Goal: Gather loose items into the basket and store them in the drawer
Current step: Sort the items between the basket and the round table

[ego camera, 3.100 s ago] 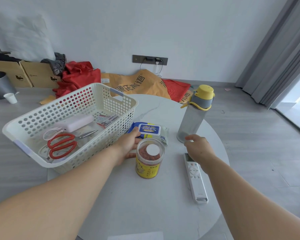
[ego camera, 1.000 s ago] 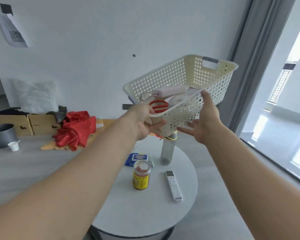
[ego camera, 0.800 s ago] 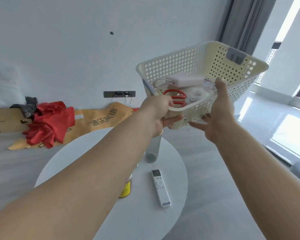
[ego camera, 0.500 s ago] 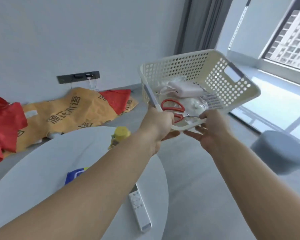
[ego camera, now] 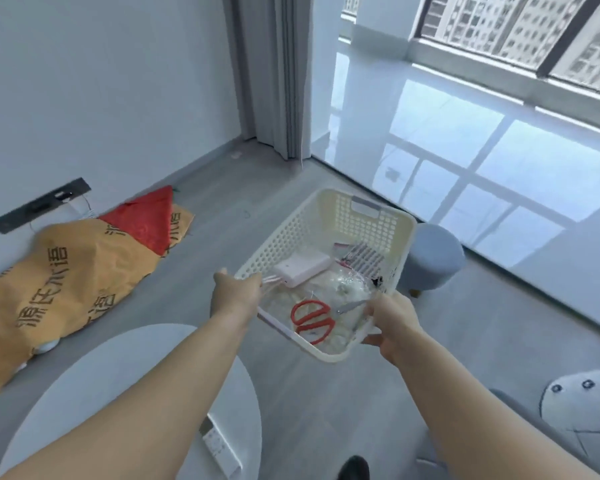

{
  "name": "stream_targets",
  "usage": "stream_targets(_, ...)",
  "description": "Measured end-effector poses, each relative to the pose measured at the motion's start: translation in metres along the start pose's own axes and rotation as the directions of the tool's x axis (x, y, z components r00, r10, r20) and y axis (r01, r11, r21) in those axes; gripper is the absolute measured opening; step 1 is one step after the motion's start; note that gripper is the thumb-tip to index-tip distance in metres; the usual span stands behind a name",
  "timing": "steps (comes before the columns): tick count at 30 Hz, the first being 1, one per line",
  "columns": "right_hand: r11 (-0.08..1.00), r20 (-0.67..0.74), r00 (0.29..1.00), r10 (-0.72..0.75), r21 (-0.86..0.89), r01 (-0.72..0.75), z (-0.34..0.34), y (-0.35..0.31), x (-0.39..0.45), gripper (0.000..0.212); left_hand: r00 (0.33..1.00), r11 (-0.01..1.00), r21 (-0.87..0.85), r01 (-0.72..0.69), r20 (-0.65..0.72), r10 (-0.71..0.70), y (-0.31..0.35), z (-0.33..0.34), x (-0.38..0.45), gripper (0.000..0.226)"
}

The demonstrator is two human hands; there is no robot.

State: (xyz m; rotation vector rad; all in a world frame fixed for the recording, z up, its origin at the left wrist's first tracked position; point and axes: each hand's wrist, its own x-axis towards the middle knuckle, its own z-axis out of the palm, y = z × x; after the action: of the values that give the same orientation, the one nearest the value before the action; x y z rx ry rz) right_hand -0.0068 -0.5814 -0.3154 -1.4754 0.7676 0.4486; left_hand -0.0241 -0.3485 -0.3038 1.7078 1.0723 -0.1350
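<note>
Basket (ego camera: 329, 220), cream, perforated, with a cut-out handle in its far end wall: held in the air over the grey floor (ego camera: 326, 410), beyond the round white table (ego camera: 94, 382), gripped by the left hand (ego camera: 238, 296) at its left rim and by the right hand (ego camera: 390, 320) at its near right corner, fingers of both curled round the edge. Contents: red-handled scissors (ego camera: 310, 322) near the front, a white box (ego camera: 302, 270) with cords at the left, clear plastic wrap (ego camera: 347, 289) in the middle, and a striped packet (ego camera: 362, 259) towards the far end. A white remote (ego camera: 220, 448) is seen lying on the table, partly hidden by the left forearm; an orange printed bag (ego camera: 63, 282) lies on the floor by the wall, and a blue stool (ego camera: 433, 258) stands beyond the basket.
</note>
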Motion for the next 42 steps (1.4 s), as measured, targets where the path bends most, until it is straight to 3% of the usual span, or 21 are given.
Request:
stream_targets(3,0.991,0.04,0.999,0.007,-0.134,-0.002,-0.076,-0.069,-0.011,0.048,0.993,0.98,0.167,-0.109,0.059,0.101,0.08,0.029,-0.037,0.079)
stream_targets(6,0.962,0.084,0.996,-0.008,-0.272,0.031,-0.149,-0.133,-0.017,0.046,0.938,0.96,0.213,-0.182,0.33,0.104,0.145,0.074,-0.07,0.065)
stream_targets(10,0.924,0.123,0.992,-0.016,-0.377,0.062,-0.239,-0.207,-0.008,0.045,0.887,0.966,0.239,-0.097,0.461,-0.025,0.211,0.146,-0.088,0.051)
stream_targets(13,0.91,0.139,0.99,-0.038,-0.403,0.091,-0.295,-0.253,0.008,0.044,0.83,0.932,0.349,-0.091,0.544,-0.122,0.254,0.199,-0.098,0.025)
stream_targets(16,0.916,0.09,0.994,-0.066,-0.389,0.096,-0.334,-0.282,0.03,0.032,0.791,0.905,0.402,-0.142,0.596,-0.14,0.281,0.253,-0.098,0.026)
stream_targets(20,0.961,-0.268,0.951,-0.152,-0.267,0.078,-0.393,-0.3,0.076,0.015,0.753,0.935,0.335,-0.118,0.643,-0.136,0.316,0.341,-0.104,0.019)
stream_targets(24,0.996,-0.455,0.889,0.054,-0.039,-0.081,-0.441,-0.304,0.105,0.033,0.731,0.965,0.258,-0.056,0.668,-0.136,0.354,0.444,-0.106,0.024)
stream_targets(27,0.958,-0.447,0.857,0.257,0.234,-0.165,-0.463,-0.301,0.123,0.043,0.712,0.974,0.228,-0.006,0.685,-0.157,0.391,0.519,-0.121,0.015)
stream_targets(30,0.899,-0.39,0.869,0.303,0.419,-0.125,-0.481,-0.312,0.151,0.045,0.658,0.967,0.247,-0.053,0.737,-0.152,0.418,0.593,-0.14,0.014)
stream_targets(32,0.874,-0.45,0.834,0.319,0.479,-0.075,-0.502,-0.32,0.168,0.034,0.615,0.953,0.276,-0.123,0.775,-0.146,0.432,0.636,-0.161,0.014)
stream_targets(34,0.851,-0.547,0.752,0.368,0.525,-0.034,-0.536,-0.319,0.184,0.022,0.55,0.936,0.305,-0.177,0.819,-0.162,0.442,0.679,-0.19,0.017)
stream_targets(37,0.8,-0.611,0.668,0.424,0.599,0.04,-0.595,-0.313,0.197,0.025,0.477,0.889,0.375,-0.263,0.852,-0.218,0.443,0.752,-0.234,0.013)
stream_targets(40,0.774,-0.648,0.596,0.474,0.629,0.068,-0.659,-0.288,0.217,0.03,0.449,0.807,0.481,-0.343,0.839,-0.309,0.44,0.829,-0.264,0.009)
stream_targets(42,0.756,-0.652,0.569,0.501,0.65,0.079,-0.699,-0.262,0.232,0.035,0.47,0.769,0.476,-0.428,0.843,-0.261,0.441,0.873,-0.285,0.02)
